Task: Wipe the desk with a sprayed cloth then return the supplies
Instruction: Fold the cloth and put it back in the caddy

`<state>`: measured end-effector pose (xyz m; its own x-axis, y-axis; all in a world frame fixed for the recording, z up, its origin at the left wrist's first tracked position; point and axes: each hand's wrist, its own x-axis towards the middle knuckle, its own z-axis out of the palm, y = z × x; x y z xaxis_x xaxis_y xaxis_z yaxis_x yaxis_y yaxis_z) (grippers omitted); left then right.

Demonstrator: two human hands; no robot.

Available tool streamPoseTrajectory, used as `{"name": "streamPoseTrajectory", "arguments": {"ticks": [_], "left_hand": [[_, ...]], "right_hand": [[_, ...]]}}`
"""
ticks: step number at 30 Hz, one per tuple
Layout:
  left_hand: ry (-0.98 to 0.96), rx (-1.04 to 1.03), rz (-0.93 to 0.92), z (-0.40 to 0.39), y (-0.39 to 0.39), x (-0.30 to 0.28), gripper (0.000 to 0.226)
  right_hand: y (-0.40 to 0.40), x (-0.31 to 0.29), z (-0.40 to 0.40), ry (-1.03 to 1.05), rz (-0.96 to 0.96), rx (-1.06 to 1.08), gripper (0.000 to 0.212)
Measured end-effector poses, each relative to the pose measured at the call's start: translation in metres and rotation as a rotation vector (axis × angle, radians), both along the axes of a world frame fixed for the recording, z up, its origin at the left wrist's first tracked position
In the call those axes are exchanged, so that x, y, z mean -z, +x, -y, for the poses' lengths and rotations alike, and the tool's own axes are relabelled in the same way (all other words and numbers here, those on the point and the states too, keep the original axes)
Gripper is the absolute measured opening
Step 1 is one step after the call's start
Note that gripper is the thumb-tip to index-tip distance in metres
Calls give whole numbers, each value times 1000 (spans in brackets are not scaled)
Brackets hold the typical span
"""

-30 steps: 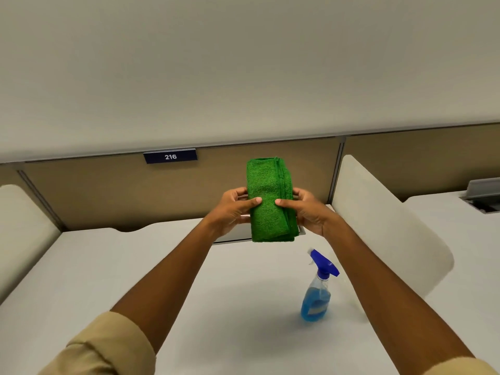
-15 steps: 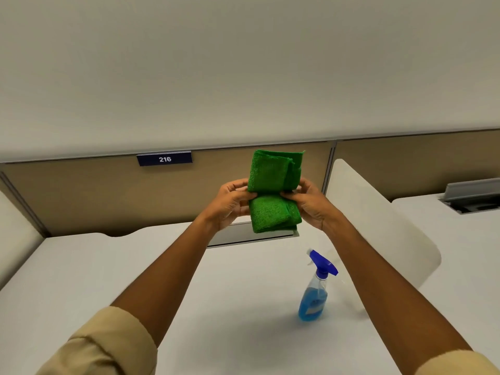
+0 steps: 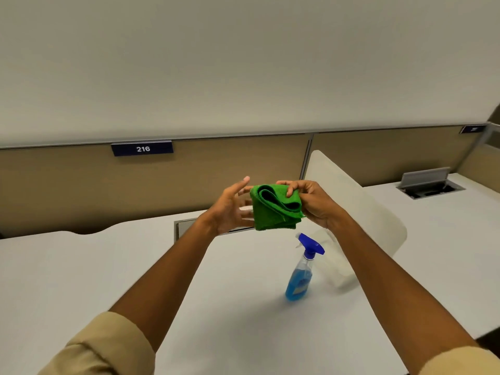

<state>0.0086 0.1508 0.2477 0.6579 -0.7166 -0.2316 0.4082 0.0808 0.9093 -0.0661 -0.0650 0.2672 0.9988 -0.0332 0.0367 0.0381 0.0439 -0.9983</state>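
A folded green cloth (image 3: 273, 209) hangs in the air above the white desk (image 3: 108, 272), its top layers curling open. My right hand (image 3: 311, 204) pinches the cloth's top right corner and holds it. My left hand (image 3: 232, 209) is at the cloth's left edge with fingers spread apart, its fingertips close to or just touching the cloth. A spray bottle (image 3: 300, 274) with blue liquid and a blue trigger head stands upright on the desk, below and slightly right of the cloth.
A tan partition (image 3: 67, 190) with a "216" sign (image 3: 142, 149) runs along the desk's back. A white curved divider (image 3: 359, 209) stands to the right, with another desk and an open cable hatch (image 3: 430, 185) beyond. A closed hatch (image 3: 186, 226) lies behind my left wrist.
The cloth went from upright and neatly folded to lower and partly unfolded. My left hand let go and spread its fingers; my right hand kept hold. The view shifted left.
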Motion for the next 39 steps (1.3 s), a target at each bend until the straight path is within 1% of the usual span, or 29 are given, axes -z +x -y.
{"name": "streamPoseTrajectory", "arguments": {"ticks": [1, 2, 3, 6, 9, 11, 12, 14, 15, 18, 20, 22, 24, 30, 34, 39], "left_hand": [[62, 52, 8, 5, -1, 3, 59], [106, 89, 13, 10, -4, 5, 67], [131, 106, 17, 17, -6, 6, 68], [116, 62, 15, 38, -9, 6, 55], [50, -28, -3, 61, -9, 5, 44], [54, -95, 11, 82, -11, 4, 52], [60, -121, 24, 87, -11, 4, 57], [62, -160, 40, 113, -12, 4, 58], [64, -171, 57, 125, -13, 4, 57], [147, -169, 200, 173, -14, 7, 60], [236, -117, 304, 204, -14, 10, 60], [308, -69, 358, 238, -11, 14, 58], [360, -75, 373, 270, -6, 20, 57], [582, -232, 364, 337, 2, 69, 59], [667, -313, 287, 358, -3, 115, 54], [689, -418, 131, 365, -10, 162, 45]], "right_hand": [[-3, 1, 4, -26, 0, 22, 39], [-4, 1, 9, -56, -1, 40, 42], [-7, 1, 14, -82, -5, 53, 43], [-14, -2, 32, -118, -28, 88, 36], [-21, -3, 57, -21, -90, 99, 34], [-25, -2, 78, 84, -144, 110, 33], [-25, -2, 83, 101, -170, 111, 32], [-25, 2, 109, 27, -209, 106, 29], [-24, 5, 122, -47, -221, 97, 32], [-20, 12, 167, -241, -284, 48, 55], [-16, 17, 193, -351, -331, -5, 67], [-9, 26, 222, -402, -368, -51, 74], [-2, 36, 249, -420, -395, -63, 75], [19, 93, 291, -400, -513, -26, 58], [28, 138, 302, -380, -607, -12, 64], [33, 183, 310, -321, -680, 14, 69]]}}
